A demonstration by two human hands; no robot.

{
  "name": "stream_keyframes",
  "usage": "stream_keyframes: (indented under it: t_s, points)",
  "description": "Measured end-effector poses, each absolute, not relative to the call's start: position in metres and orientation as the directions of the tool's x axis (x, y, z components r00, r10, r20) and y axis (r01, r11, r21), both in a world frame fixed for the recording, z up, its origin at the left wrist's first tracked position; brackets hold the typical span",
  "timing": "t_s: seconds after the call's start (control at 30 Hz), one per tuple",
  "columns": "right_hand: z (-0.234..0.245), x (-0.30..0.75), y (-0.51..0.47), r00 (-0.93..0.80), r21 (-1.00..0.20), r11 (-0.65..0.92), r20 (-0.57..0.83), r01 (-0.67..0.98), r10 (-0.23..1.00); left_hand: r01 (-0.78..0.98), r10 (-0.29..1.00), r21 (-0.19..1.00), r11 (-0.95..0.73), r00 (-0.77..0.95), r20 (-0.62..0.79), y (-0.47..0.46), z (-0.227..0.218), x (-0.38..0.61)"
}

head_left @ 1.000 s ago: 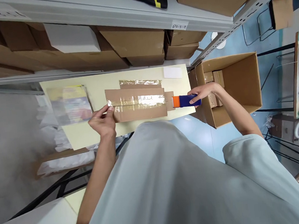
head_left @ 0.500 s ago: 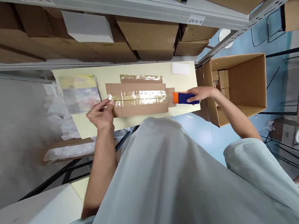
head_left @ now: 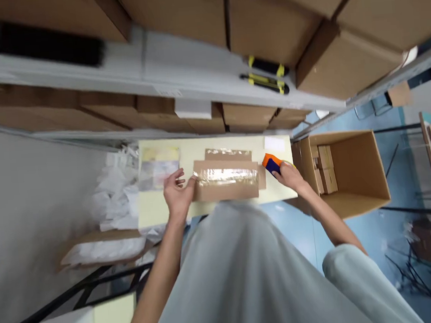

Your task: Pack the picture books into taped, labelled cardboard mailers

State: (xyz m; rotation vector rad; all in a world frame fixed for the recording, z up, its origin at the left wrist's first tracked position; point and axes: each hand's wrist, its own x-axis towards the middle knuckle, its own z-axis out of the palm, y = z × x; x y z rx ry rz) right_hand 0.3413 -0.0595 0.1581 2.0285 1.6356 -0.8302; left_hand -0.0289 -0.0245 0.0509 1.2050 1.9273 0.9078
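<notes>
On the pale yellow tabletop (head_left: 191,148), just in front of the person, lies the brown cardboard piece (head_left: 227,189), with a shiny tape strip (head_left: 235,174) running along its length. The left hand (head_left: 177,197) is at its left end, fingers spread and loosely curled, the thumb tip at the cardboard's edge by the end of the strip; whether it presses there is too blurred to tell. The right hand (head_left: 291,176) has its fingers wrapped round a blue-and-orange tool (head_left: 271,162), held just beside the right end, its orange tip angled toward the far side. The step in hand looks like working tape along the cardboard, probably at the close of one strip; a next move would call for a steady left hand and a tool kept clear of the side flap (head_left: 262,176). Counted, it comes to one cardboard piece, one tool in hand, one white card (head_left: 274,143) and one plastic-covered packet (head_left: 159,167) on the tabletop, two yellow-and-black cutters (head_left: 265,83) on the shelf (head_left: 191,58) above, and one big open carton (head_left: 355,169) at the right, holding at least three small boxes (head_left: 326,157), their full number hidden
</notes>
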Motion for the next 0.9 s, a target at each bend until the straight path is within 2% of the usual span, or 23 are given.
stream_keyframes:
  t_s: [0.03, 0.1, 0.2, 0.27, 0.33, 0.43, 0.53, 0.6, 0.73, 0.83, 0.9]
  points:
    - [0.17, 0.337, -0.053, 0.135, -0.094, -0.244, -0.62, 0.965, 0.773, 0.437, 0.943, 0.864, 0.249, -0.313, -0.114, -0.017, 0.067, -0.021]
    - [0.195, 0.322, -0.033, 0.111, -0.185, -0.237, -0.518, 0.954, 0.848, 0.381, 0.989, 0.924, 0.036, -0.148, 0.022, 0.001, 0.104, 0.001]
    - [0.235, 0.287, 0.01, 0.023, -0.289, -0.136, -0.363, 0.948, 0.932, 0.298, 0.964, 0.917, -0.266, 0.082, 0.253, 0.03, 0.161, 0.039]
    - [0.259, 0.26, 0.047, -0.083, -0.325, 0.002, -0.237, 0.946, 0.968, 0.279, 0.92, 0.876, -0.393, 0.124, 0.373, 0.052, 0.19, 0.059]
    - [0.279, 0.234, 0.087, -0.175, -0.311, 0.129, -0.124, 0.942, 0.977, 0.281, 0.896, 0.852, -0.442, 0.102, 0.432, 0.078, 0.207, 0.068]
    - [0.298, 0.203, 0.144, -0.223, -0.21, 0.207, -0.053, 0.955, 0.973, 0.292, 0.904, 0.859, -0.421, 0.052, 0.425, 0.117, 0.213, 0.067]
    - [0.3, 0.183, 0.183, -0.202, -0.092, 0.194, -0.084, 0.977, 0.976, 0.287, 0.911, 0.869, -0.404, 0.04, 0.411, 0.139, 0.209, 0.053]
    - [0.294, 0.176, 0.198, -0.188, -0.063, 0.182, -0.108, 0.981, 0.976, 0.26, 0.916, 0.881, -0.395, 0.033, 0.401, 0.141, 0.205, 0.042]
    - [0.275, 0.172, 0.207, -0.173, -0.074, 0.166, -0.102, 0.983, 0.98, 0.089, 0.97, 0.966, -0.241, -0.004, 0.242, 0.123, 0.195, 0.018]
    - [0.252, 0.179, 0.189, -0.156, -0.145, 0.162, 0.056, 0.976, 0.986, -0.037, 0.993, 0.993, -0.111, -0.041, 0.109, 0.101, 0.179, -0.008]
    - [0.228, 0.189, 0.156, -0.117, -0.24, 0.164, 0.199, 0.957, 0.973, -0.045, 0.995, 0.998, -0.052, -0.085, 0.048, 0.081, 0.157, -0.029]
